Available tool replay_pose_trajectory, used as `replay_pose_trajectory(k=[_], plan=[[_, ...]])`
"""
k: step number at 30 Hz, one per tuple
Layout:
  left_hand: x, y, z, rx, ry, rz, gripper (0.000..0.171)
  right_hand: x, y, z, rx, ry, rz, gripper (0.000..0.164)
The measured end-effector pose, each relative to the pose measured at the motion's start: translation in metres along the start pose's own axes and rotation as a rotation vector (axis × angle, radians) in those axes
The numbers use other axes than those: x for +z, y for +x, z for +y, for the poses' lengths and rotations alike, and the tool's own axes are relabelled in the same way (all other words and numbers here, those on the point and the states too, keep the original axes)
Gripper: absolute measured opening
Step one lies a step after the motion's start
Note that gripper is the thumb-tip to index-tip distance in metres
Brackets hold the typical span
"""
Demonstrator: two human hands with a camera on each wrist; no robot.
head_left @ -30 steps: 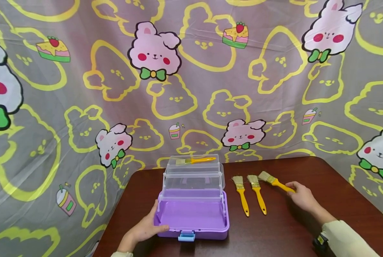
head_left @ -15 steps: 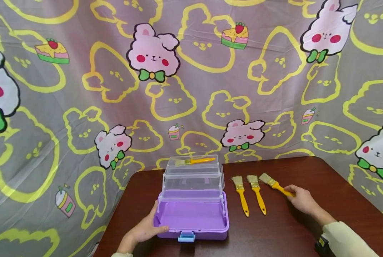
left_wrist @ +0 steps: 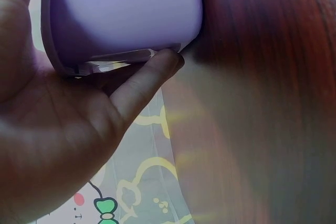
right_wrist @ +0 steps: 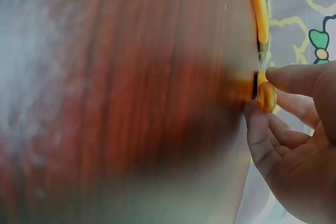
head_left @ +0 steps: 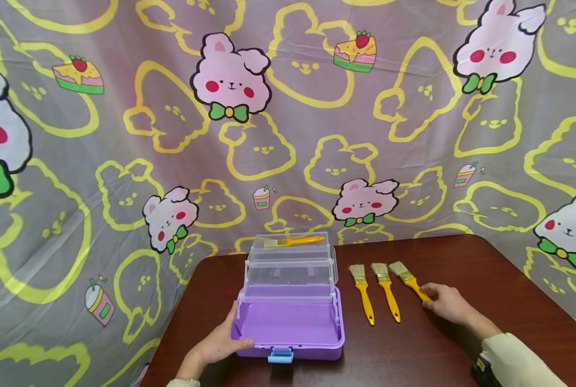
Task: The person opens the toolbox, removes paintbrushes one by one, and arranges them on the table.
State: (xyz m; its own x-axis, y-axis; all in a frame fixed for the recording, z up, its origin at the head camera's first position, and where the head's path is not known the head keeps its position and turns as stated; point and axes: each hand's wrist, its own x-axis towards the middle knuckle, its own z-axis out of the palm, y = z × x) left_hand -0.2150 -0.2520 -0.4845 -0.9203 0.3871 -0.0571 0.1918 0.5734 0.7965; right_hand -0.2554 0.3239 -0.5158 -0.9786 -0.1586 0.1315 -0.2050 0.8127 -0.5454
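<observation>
A purple toolbox (head_left: 288,352) stands unfolded on the table, its clear tiered trays (head_left: 288,274) raised at the back. My left hand (head_left: 217,341) grips its left side near the front corner; in the left wrist view, fingers lie along the purple wall (left_wrist: 126,14). To the right, a yellow-handled paintbrush (head_left: 409,278) lies slanted, bristles pointing away to the left. My right hand (head_left: 450,303) pinches its handle end (right_wrist: 268,97) between thumb and fingers. Left of it lie a second paintbrush (head_left: 387,293) and a third paintbrush (head_left: 362,295), side by side. Another paintbrush (head_left: 302,242) rests across the top tray.
A dark brown wooden table (head_left: 414,355) carries everything. Behind it and at both sides hangs a grey curtain (head_left: 312,123) printed with yellow outlines and rabbits. A light blue latch (head_left: 280,355) juts from the toolbox's front.
My right hand has moved slightly left and nearer, turning the pinched paintbrush so it lies steeper, more in line with its neighbours. The left hand and toolbox have stayed put.
</observation>
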Motion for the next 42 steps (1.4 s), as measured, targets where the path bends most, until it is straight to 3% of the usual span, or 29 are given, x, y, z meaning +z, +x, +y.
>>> replay_pose_trajectory(k=[21,32,42], plan=[[-0.001,0.0,0.0,-0.014,0.038,0.008,0.114,0.003,0.001,-0.011,0.011,0.043,-0.101,0.048],[-0.002,0.0,0.002,0.003,-0.001,-0.009,0.113,0.007,0.008,-0.017,0.024,-0.017,-0.116,0.052],[0.0,0.001,0.001,-0.02,-0.008,-0.009,0.113,0.011,0.011,-0.016,0.039,-0.041,-0.118,0.052]])
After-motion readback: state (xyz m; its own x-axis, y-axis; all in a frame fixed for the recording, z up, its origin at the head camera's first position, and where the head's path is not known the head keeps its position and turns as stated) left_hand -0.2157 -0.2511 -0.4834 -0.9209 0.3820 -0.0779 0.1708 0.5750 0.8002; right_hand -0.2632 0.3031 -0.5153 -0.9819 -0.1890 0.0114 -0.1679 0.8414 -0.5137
